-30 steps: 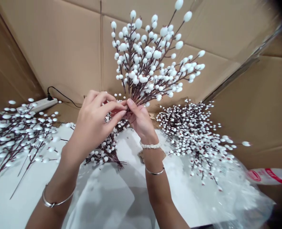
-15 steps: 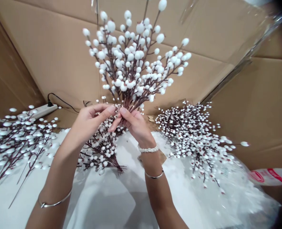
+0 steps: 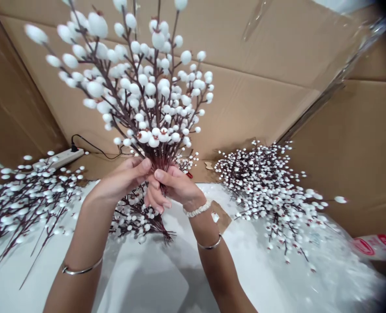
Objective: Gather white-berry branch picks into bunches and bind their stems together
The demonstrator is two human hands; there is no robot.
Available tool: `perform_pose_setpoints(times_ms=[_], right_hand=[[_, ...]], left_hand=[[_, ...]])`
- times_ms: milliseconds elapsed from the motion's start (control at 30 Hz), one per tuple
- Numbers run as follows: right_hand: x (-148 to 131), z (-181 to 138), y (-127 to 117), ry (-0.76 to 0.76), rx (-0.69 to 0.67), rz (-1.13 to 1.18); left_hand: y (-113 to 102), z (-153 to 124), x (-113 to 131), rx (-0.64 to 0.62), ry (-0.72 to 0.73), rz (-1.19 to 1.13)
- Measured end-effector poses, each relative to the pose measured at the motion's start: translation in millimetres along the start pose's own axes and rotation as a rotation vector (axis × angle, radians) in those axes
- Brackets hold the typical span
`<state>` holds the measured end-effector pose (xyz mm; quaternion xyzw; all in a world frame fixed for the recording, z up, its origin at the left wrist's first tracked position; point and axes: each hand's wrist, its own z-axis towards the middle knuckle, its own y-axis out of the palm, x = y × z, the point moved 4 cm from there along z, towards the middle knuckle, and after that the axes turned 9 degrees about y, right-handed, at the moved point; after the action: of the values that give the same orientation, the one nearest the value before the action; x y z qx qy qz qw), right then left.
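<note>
A bunch of artificial white berry stems [image 3: 150,100] stands upright between my hands, its dark brown stems gathered at the bottom. My right hand [image 3: 176,184] is closed round the gathered stems, thumb in front. My left hand [image 3: 127,178] pinches at the left side of the same stems, thumb and fingers against them; the exact contact is partly hidden. Behind and below my hands, another berry bunch [image 3: 137,215] lies on the white table surface [image 3: 153,278], its stem ends pointing right.
Loose berry stems [image 3: 32,195] lie at the left, and a large heap of them [image 3: 261,182] at the right beside clear plastic wrap [image 3: 330,269]. A white power strip [image 3: 62,157] with a black plug sits at back left. Cardboard walls [image 3: 245,100] enclose the back.
The held bunch has tilted and turned, shifting left and nearer to me. My left hand has come against its stems; both hands are slightly lower.
</note>
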<state>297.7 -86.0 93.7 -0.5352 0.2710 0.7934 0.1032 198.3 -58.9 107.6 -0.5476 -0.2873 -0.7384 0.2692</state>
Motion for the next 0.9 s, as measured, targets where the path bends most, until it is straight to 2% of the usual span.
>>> perform_pose_setpoints(times_ms=[100,267,367,567,900], right_hand=[[3.3,4.6,2.3,-0.010,-0.039,0.080],[3.3,3.8,-4.4,-0.001,0.144,0.101],[1.6,3.2,-6.5,0.003,0.208,0.085],[0.8,6.8,-7.6,-0.030,0.294,0.077],[0.1,9.3,-3.6,-0.111,0.430,0.009]], left_hand=[[5.5,-1.3,2.3,-0.027,0.004,-0.063],[6.6,-0.2,9.6,0.031,0.155,-0.150],[3.6,-1.6,16.6,0.108,0.226,-0.176],[-0.3,-2.9,22.2,0.241,0.309,-0.050],[-3.0,-2.6,19.1,0.333,0.367,0.094]])
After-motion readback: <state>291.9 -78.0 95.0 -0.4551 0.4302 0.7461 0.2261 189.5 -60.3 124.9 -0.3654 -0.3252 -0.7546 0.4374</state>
